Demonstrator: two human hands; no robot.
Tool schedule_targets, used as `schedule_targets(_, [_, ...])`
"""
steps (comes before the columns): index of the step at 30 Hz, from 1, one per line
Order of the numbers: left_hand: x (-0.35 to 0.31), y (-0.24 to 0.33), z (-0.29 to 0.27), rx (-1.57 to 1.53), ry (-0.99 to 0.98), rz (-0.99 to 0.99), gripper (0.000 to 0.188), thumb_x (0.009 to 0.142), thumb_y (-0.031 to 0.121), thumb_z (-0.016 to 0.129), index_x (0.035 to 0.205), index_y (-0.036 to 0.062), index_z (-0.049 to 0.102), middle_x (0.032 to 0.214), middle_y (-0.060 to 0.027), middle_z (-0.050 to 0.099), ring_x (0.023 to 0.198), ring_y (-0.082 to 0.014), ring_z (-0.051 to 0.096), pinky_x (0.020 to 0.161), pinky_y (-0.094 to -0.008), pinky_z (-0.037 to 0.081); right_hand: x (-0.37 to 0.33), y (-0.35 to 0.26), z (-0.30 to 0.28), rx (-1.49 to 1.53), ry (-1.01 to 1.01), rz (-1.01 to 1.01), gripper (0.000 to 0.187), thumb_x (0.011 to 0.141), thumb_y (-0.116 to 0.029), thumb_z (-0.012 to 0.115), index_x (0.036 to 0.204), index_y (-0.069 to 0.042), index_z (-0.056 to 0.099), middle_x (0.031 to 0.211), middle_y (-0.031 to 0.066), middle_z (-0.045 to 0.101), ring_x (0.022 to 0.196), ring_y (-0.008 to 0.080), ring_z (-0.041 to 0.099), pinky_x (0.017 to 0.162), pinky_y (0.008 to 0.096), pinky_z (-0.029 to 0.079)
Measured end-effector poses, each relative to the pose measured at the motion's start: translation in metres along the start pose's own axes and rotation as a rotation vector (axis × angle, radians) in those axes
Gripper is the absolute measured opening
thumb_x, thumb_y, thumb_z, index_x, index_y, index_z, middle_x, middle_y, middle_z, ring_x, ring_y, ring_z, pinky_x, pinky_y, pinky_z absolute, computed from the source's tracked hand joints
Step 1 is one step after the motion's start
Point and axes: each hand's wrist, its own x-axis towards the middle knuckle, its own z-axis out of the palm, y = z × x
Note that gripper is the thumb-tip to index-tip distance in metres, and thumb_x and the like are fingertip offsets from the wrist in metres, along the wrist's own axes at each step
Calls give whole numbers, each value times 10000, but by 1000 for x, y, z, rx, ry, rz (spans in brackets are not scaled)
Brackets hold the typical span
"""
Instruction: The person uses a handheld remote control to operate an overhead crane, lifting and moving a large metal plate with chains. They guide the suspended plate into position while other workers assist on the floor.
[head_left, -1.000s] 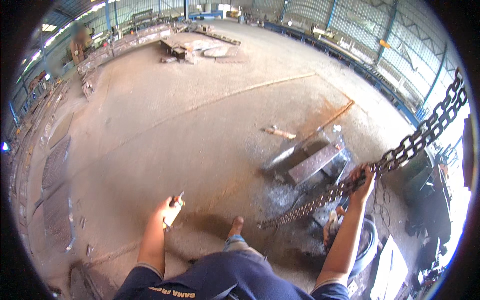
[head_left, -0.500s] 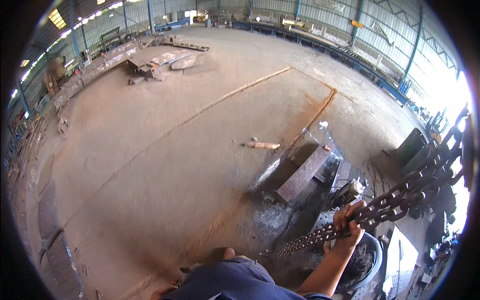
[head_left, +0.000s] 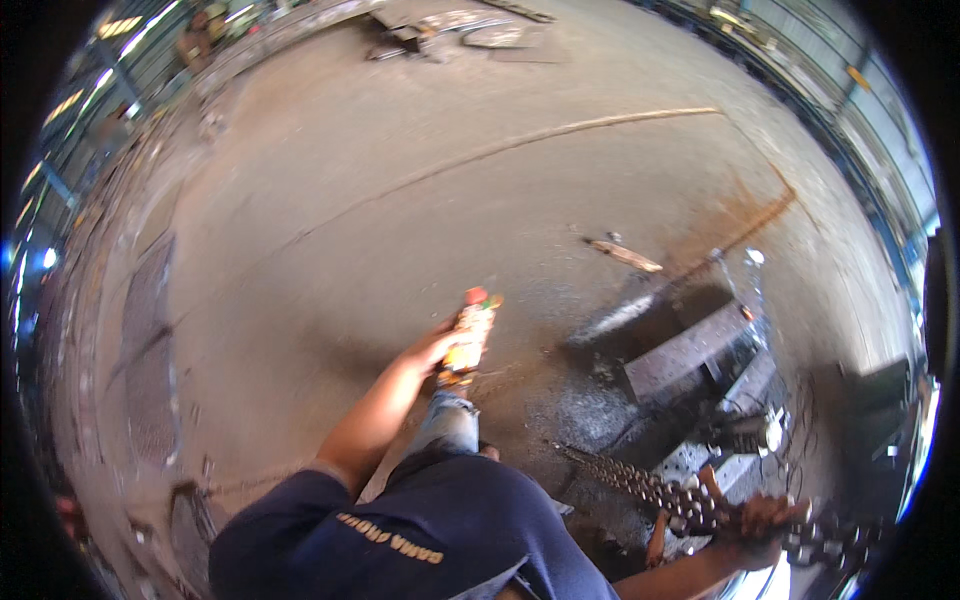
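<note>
In my left hand (head_left: pixel 432 347), stretched out in front of me, is a blurred orange-and-white crane remote control (head_left: pixel 470 340) with a red knob on top and a green part beside it. My fingers wrap round its left side. Off to the lower right, my right hand (head_left: pixel 768 522) grips a heavy dark steel chain (head_left: pixel 690 505). The chain slants from the floor near my feet, through that hand, toward the right rim. Its far ends are hidden or too dark to make out.
A rusty steel beam (head_left: pixel 690 350) lies right of centre beside a dark, cylindrical machine (head_left: pixel 755 432) with cables. Beyond is a broken wood piece (head_left: pixel 625 254). Steel plates (head_left: pixel 510 38) lie far off, and a long dark plate (head_left: pixel 152 350) is on the left.
My left arm has come into view, holding the remote control out ahead. My right hand and the chain appear lower and farther right, and the whole view has tilted downward.
</note>
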Motion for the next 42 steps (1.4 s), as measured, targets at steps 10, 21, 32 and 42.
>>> schedule_targets(10, [142, 40, 76, 85, -372, -201, 646, 1016, 298, 555, 1544, 53, 276, 1418, -171, 528, 1166, -255, 633, 983, -418, 550, -28, 45, 30, -2, 259, -324, 460, 799, -315, 709, 1116, -57, 496, 744, 38, 483, 525, 122, 429, 465, 280, 373])
schedule_targets(21, [291, 8, 50, -59, -388, -629, 415, 975, 261, 490, 1312, 20, 510, 1097, -169, 681, 776, -241, 694, 691, -369, 598, 69, 100, 118, -262, 161, -244, 379, 803, -316, 734, 887, -17, 516, 590, 45, 478, 438, 157, 435, 430, 328, 355])
schedule_targets(32, [308, 30, 134, 79, -634, -501, 447, 939, 195, 526, 1347, 18, 486, 1145, -153, 679, 810, -230, 700, 715, -366, 600, 60, 109, 142, -319, 401, -282, 390, 824, -360, 713, 900, -33, 514, 590, 33, 455, 451, 133, 433, 455, 321, 333])
schedule_targets(42, [325, -1, 145, 14, -634, -627, 427, 950, 174, 522, 1355, 49, 473, 1139, -138, 679, 804, -236, 696, 716, -369, 601, 50, 104, 157, -239, 404, -330, 387, 828, -361, 701, 875, -19, 526, 571, 48, 473, 422, 157, 452, 456, 336, 342])
